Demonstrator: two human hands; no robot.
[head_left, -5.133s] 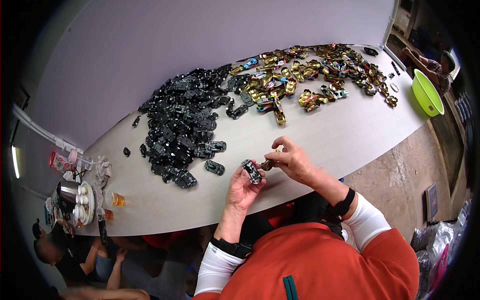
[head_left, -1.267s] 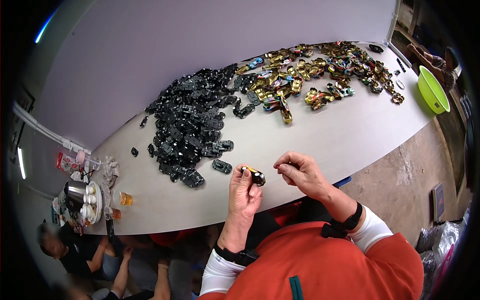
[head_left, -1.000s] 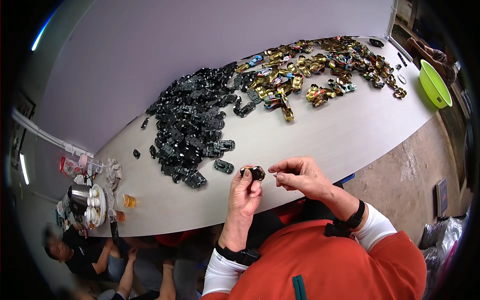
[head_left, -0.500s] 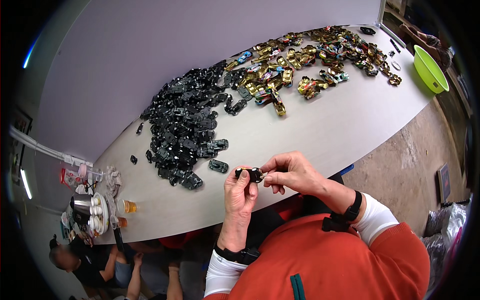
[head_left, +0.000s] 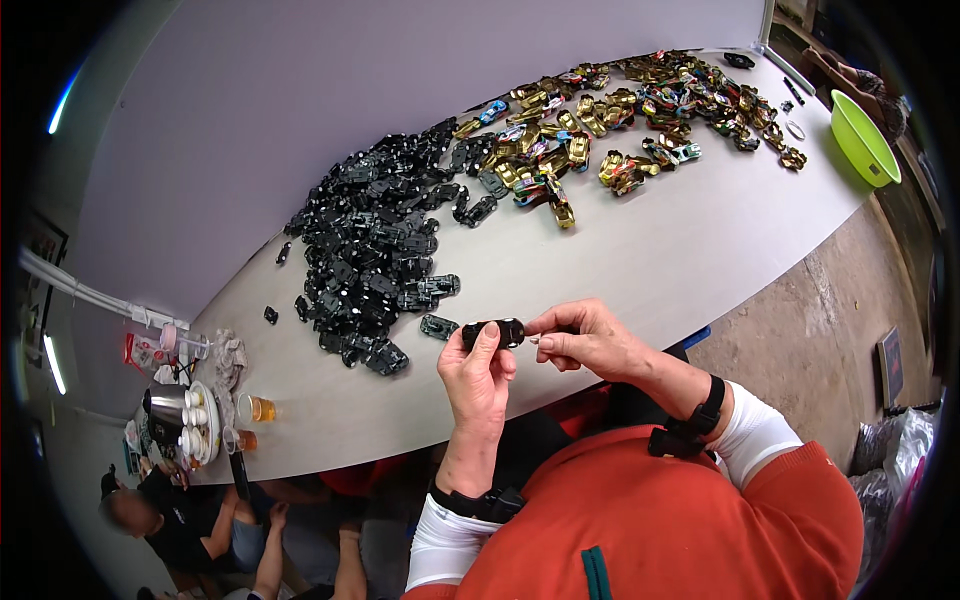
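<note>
Between the thumb and fingers of my left hand [head_left: 480,375] is a small black toy car [head_left: 493,334], held above the table's near edge. Close to the car's right end is my right hand [head_left: 583,338], its index fingertip at or against that end. Thumb and finger pinch together there, with a tiny pale bit at the tips, too small to name. Just beyond the left hand, a dark toy car part [head_left: 437,327] lies on the table. A large heap of black toy car parts [head_left: 375,240] spreads to the left of my hands.
Gold and colourful toy car bodies [head_left: 540,160] lie along the far side of the table [head_left: 640,250]. A green basin [head_left: 862,140] stands at the far right end. Cups of amber drink [head_left: 257,409] and a tray of white cups [head_left: 205,420] are at left, near a seated person [head_left: 180,525].
The toy car has shifted slightly left and turned in my left hand, showing more of its black side. My right fingers have drawn back a little from its end.
</note>
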